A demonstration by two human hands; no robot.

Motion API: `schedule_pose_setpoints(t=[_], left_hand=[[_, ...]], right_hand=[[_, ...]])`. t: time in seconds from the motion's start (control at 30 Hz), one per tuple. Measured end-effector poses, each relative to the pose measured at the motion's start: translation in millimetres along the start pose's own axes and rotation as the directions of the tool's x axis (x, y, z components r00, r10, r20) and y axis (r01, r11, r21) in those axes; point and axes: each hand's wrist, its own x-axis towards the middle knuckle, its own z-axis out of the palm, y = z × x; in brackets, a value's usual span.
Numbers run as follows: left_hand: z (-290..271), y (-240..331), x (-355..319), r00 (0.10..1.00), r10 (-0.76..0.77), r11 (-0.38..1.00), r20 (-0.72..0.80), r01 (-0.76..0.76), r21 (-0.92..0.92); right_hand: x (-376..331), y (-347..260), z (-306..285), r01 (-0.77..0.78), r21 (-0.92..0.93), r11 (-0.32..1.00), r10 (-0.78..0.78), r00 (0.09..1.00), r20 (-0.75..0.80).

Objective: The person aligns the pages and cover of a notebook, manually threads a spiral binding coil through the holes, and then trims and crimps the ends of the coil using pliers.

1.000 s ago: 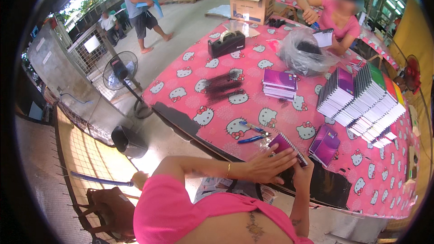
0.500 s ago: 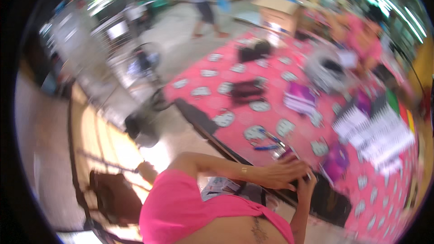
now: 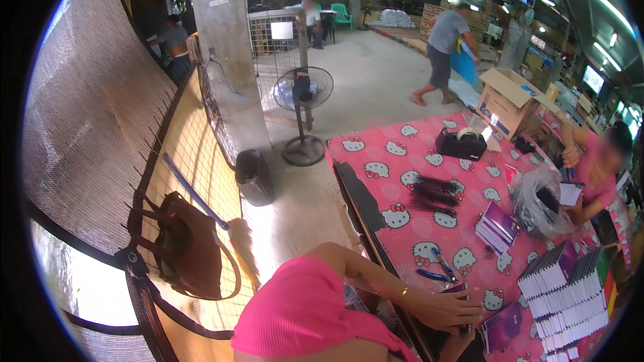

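Note:
My left hand (image 3: 446, 308) reaches over the near edge of the pink cartoon-print table (image 3: 402, 161) and grips a small purple booklet (image 3: 459, 288). My right hand (image 3: 466, 339) comes up just under it, mostly hidden by the left hand, so its grip is unclear. Two blue pens (image 3: 436, 272) lie just beyond the booklet. Another purple booklet (image 3: 503, 325) lies flat to the right of my hands.
Rows of upright white-and-purple booklets (image 3: 563, 288) stand at right, behind a purple stack (image 3: 496, 225). Farther off are a plastic bag (image 3: 537, 208), a black tape dispenser (image 3: 461, 142) and a seated co-worker (image 3: 597, 181). To the left are a floor fan (image 3: 303, 94), bin (image 3: 253, 175) and brown bag (image 3: 188, 248).
The view has swung left, bringing the fence, brown bag and fan into sight. My hands stay together on the purple booklet at the table's near edge.

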Motion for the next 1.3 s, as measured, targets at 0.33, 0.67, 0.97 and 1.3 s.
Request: schedule_pose_setpoints(t=[0.33,0.67,0.97,1.3], left_hand=[[-50,-6,45,0.505,-0.134,0.931,0.853,0.359,-0.067],[39,-11,-27,0.963,-0.268,0.963,0.032,0.269,-0.014],[27,-14,-16,0.958,-0.278,0.952,0.077,0.285,-0.113],[23,-5,7,0.971,-0.171,0.975,-0.168,0.192,0.113]], right_hand=[[-20,-36,11,0.100,-0.534,0.839,-0.137,0.990,-0.030],[-31,-87,48,0.092,-0.919,0.382,0.026,0.994,0.110],[-22,-32,17,0.000,-0.639,0.769,0.064,0.995,0.077],[-16,-45,28,0.111,-0.728,0.676,-0.249,0.965,-0.085]])
